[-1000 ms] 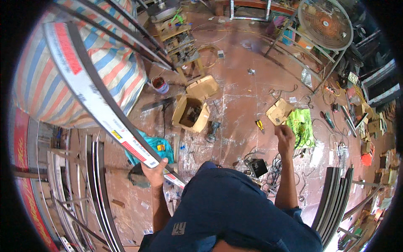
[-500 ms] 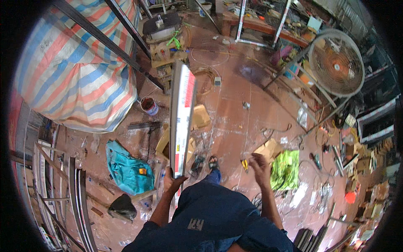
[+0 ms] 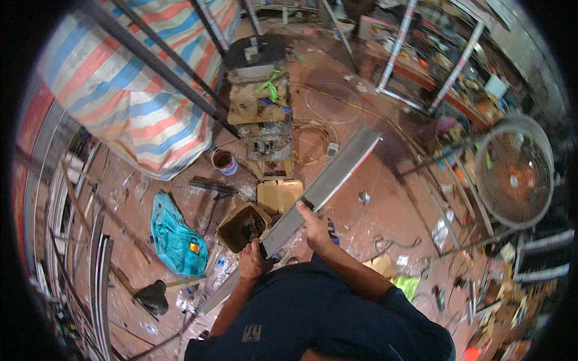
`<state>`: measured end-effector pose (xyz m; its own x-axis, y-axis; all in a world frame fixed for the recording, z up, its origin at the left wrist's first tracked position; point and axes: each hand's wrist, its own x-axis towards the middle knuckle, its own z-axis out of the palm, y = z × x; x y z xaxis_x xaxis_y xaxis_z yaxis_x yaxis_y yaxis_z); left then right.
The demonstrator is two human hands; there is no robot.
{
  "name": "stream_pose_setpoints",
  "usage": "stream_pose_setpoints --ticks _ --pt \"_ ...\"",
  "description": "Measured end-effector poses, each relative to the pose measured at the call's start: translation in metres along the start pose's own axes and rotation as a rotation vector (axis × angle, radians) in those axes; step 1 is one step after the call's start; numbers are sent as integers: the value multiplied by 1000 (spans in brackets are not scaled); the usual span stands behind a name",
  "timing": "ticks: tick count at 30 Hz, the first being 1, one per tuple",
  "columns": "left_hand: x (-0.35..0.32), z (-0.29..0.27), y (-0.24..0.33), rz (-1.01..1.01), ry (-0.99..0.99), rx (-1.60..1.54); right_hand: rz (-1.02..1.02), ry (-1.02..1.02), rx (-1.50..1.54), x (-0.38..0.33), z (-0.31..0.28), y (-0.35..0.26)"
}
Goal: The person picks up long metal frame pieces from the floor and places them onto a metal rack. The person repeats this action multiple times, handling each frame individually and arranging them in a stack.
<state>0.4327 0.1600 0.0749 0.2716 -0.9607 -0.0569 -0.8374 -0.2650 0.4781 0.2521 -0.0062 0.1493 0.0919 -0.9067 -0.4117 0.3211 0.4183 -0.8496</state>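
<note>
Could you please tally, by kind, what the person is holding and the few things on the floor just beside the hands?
Long grey metal profile, held by left hand and right hand: 1
Open cardboard boxes: 2
Teal cloth: 1
Small paint can: 1
Total: 5
</note>
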Motion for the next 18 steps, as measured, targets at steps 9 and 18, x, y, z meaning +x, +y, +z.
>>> stream_pose_setpoints --ticks 9,18 --pt "-33 7 -2 -721 -432 -137 405 -223 11 195 -47 -33" --pt "-129 0 207 -1062 -310 -124 825 -302 -129 277 -68 -8"
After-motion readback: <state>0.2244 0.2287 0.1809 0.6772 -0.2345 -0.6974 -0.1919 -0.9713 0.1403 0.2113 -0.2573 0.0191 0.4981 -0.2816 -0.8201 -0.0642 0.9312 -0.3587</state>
